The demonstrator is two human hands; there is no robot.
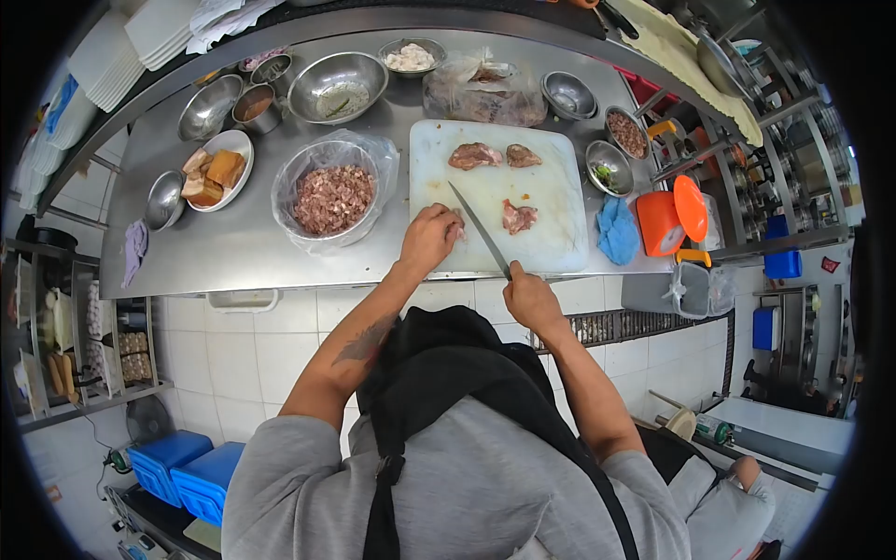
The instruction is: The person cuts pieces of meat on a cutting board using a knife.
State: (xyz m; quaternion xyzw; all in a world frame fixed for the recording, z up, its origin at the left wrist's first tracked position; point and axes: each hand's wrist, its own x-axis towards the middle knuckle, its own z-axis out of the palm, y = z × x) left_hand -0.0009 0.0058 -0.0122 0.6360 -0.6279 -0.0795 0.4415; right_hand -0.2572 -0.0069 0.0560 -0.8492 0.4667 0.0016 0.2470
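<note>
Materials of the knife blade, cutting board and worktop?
Knife blade: probably steel; smooth grey, metallic look.
Cutting board: likely plastic; pale, fairly matte, no visible wood grain.
Worktop: looks like stainless steel; grey, satin, with soft reflections.

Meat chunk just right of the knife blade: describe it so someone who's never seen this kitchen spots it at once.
On the metal table, find the white cutting board. Just right of the knife in the right hand lies a small chunk of raw meat. Two browner chunks sit toward the board's far edge; this one is pinker and lies by itself, closer to that hand.
</note>
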